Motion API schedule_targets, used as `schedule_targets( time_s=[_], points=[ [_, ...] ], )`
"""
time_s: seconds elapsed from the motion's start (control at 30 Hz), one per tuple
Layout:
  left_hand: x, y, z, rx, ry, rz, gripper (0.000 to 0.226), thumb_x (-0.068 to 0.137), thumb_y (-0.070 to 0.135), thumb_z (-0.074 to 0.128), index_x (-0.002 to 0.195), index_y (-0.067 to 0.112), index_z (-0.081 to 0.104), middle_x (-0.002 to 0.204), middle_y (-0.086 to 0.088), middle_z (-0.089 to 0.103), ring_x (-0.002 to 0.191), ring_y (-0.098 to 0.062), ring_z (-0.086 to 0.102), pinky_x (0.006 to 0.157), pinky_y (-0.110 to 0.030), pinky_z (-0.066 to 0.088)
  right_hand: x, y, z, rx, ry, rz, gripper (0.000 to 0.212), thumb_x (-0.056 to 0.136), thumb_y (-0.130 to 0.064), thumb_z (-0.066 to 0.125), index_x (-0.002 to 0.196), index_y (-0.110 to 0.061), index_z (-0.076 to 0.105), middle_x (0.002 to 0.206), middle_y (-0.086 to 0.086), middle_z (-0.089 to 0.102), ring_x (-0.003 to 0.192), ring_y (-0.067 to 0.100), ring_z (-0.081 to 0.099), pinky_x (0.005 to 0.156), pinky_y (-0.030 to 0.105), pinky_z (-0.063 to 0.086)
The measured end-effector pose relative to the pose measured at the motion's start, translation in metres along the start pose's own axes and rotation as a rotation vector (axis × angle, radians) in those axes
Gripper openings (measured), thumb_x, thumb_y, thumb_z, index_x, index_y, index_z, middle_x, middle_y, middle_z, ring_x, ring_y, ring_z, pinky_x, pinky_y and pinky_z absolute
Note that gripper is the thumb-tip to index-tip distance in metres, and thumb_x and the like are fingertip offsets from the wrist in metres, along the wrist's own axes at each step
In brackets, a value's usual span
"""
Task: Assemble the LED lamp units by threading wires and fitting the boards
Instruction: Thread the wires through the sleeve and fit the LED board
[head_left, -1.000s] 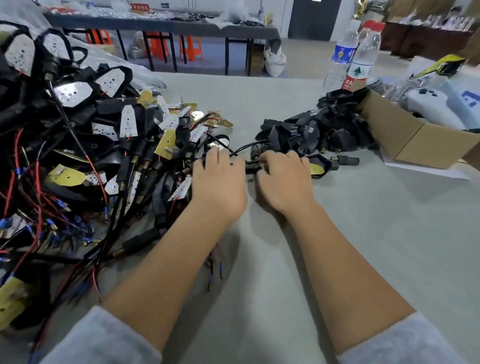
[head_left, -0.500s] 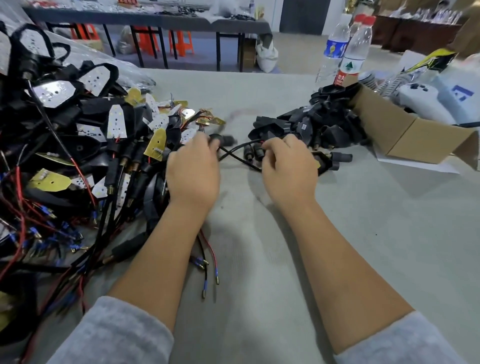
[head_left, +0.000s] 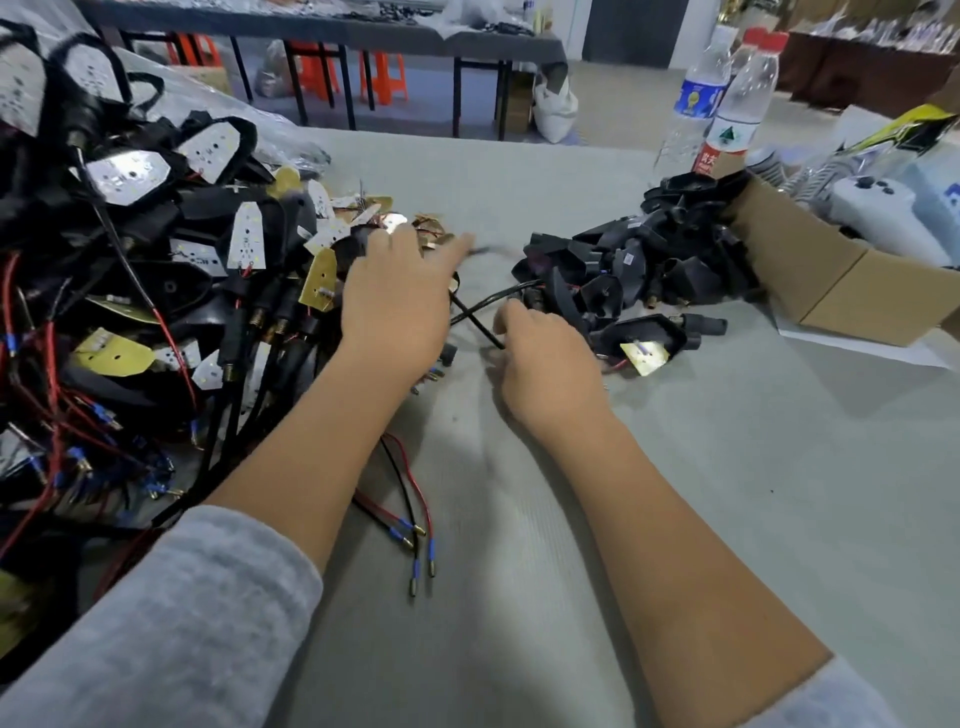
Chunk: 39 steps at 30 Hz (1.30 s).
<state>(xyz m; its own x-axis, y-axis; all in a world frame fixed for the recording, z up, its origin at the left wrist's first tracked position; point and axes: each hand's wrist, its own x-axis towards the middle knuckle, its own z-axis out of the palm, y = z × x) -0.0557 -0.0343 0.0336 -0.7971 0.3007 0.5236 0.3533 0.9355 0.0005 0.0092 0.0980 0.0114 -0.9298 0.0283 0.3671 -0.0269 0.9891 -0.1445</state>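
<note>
On the bench (head_left: 727, 493), your work sits in two heaps: to your left, a large tangle of wired units (head_left: 156, 270) with white and gold boards already seated in black housings, which reads as finished stock; ahead to your right, a smaller pile of black housings (head_left: 649, 270) spilling from a cardboard box (head_left: 841, 291), most apparently without boards, so a fair share of the task remains. Your left hand (head_left: 395, 301) reaches over the edge of the loose boards (head_left: 332, 228), fingers extended and blurred; whether it pinches anything cannot be determined. Your right hand (head_left: 545, 364) is curled, knuckles up, beside a housing (head_left: 649, 340) carrying a gold board, and appears to grip the black cable (head_left: 488, 306) that crosses between both hands. Loose red and black leads (head_left: 410, 499) with blue-sleeved terminals lie beneath your left forearm. Judged from this layout, the current unit is mid-assembly, with wire routing probably in hand.
</note>
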Motion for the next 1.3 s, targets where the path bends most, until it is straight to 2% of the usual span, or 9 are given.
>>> schedule_targets(
  time_s=[0.33,0.4,0.5,0.6,0.73,0.83,1.0,1.13,1.3],
  points=[
    [-0.004,0.015,0.014,-0.164,-0.083,-0.135,0.057,0.092,0.01,0.044,0.142,0.037,0.044,0.123,-0.016,0.053,0.114,-0.039,0.044,0.09,-0.047,0.039,-0.012,0.058,-0.035,-0.181,0.232,0.356,0.036,0.077,-0.001,0.05,0.108,-0.016,0.061,0.108,0.008,0.052,0.105,0.03,0.044,0.092,0.037,0.024],
    [-0.012,0.025,0.016,-0.109,-0.176,-0.142,0.053,0.091,0.015,0.047,0.138,0.039,0.047,0.137,-0.017,0.045,0.129,-0.039,0.034,0.102,-0.052,0.031,-0.017,0.065,-0.035,-0.117,0.236,0.333,0.037,0.078,0.0,0.05,0.108,-0.017,0.062,0.11,0.007,0.052,0.107,0.029,0.044,0.098,0.035,0.02],
    [-0.024,0.043,0.013,-0.116,-0.04,0.047,0.052,0.082,0.013,0.054,0.13,0.033,0.056,0.152,-0.016,0.031,0.143,-0.035,0.017,0.113,-0.058,0.009,-0.02,0.061,-0.03,-0.006,0.269,0.211,0.036,0.08,0.003,0.047,0.106,-0.015,0.063,0.11,0.009,0.054,0.11,0.031,0.044,0.1,0.035,0.02],
    [-0.024,0.057,0.004,-0.419,-0.077,0.329,0.052,0.078,0.004,0.046,0.125,0.018,0.063,0.128,-0.012,0.058,0.123,-0.033,0.046,0.104,-0.051,0.035,-0.019,0.048,-0.03,0.087,0.402,0.105,0.034,0.078,0.005,0.043,0.099,-0.008,0.066,0.102,0.013,0.059,0.103,0.036,0.051,0.097,0.036,0.026],
    [-0.02,0.067,-0.01,-1.022,-0.356,0.032,0.032,0.095,0.014,0.041,0.116,0.021,0.063,0.073,0.005,0.06,0.072,-0.012,0.054,0.07,-0.033,0.045,-0.02,0.04,-0.035,0.149,0.481,0.026,0.039,0.083,-0.014,0.033,0.095,-0.005,0.069,0.098,0.012,0.063,0.096,0.036,0.056,0.095,0.036,0.032],
    [-0.011,0.065,-0.018,-1.117,-0.264,-0.046,0.025,0.1,0.012,0.044,0.107,0.015,0.069,0.074,0.001,0.062,0.068,-0.005,0.05,0.073,-0.029,0.043,-0.021,0.04,-0.033,0.113,0.55,0.042,0.034,0.084,-0.01,0.045,0.109,-0.006,0.068,0.114,0.014,0.062,0.109,0.037,0.055,0.099,0.044,0.036],
    [-0.004,0.052,-0.026,-1.029,-0.186,-0.083,0.024,0.1,0.017,0.046,0.102,0.024,0.069,0.062,0.014,0.052,0.057,-0.001,0.045,0.059,-0.024,0.035,-0.023,0.051,-0.038,0.093,0.634,0.515,0.056,0.069,-0.005,0.053,0.125,-0.013,0.056,0.133,0.013,0.047,0.127,0.034,0.041,0.104,0.045,0.026],
    [-0.01,0.052,-0.026,-1.025,-0.252,-0.068,0.023,0.1,0.018,0.045,0.093,0.029,0.065,0.062,0.011,0.054,0.05,0.005,0.048,0.055,-0.014,0.037,-0.026,0.085,-0.046,0.24,0.554,0.963,0.049,0.076,-0.012,0.055,0.124,-0.019,0.053,0.144,0.009,0.035,0.135,0.031,0.032,0.109,0.044,0.023],
    [-0.012,0.053,-0.018,-1.153,-0.288,-0.168,0.026,0.101,0.017,0.043,0.095,0.027,0.066,0.059,0.009,0.054,0.05,0.005,0.044,0.054,-0.012,0.037,-0.033,0.109,-0.038,0.339,0.297,1.044,0.031,0.088,-0.013,0.053,0.116,-0.019,0.062,0.135,0.011,0.045,0.126,0.033,0.042,0.104,0.037,0.03]
  ],
)
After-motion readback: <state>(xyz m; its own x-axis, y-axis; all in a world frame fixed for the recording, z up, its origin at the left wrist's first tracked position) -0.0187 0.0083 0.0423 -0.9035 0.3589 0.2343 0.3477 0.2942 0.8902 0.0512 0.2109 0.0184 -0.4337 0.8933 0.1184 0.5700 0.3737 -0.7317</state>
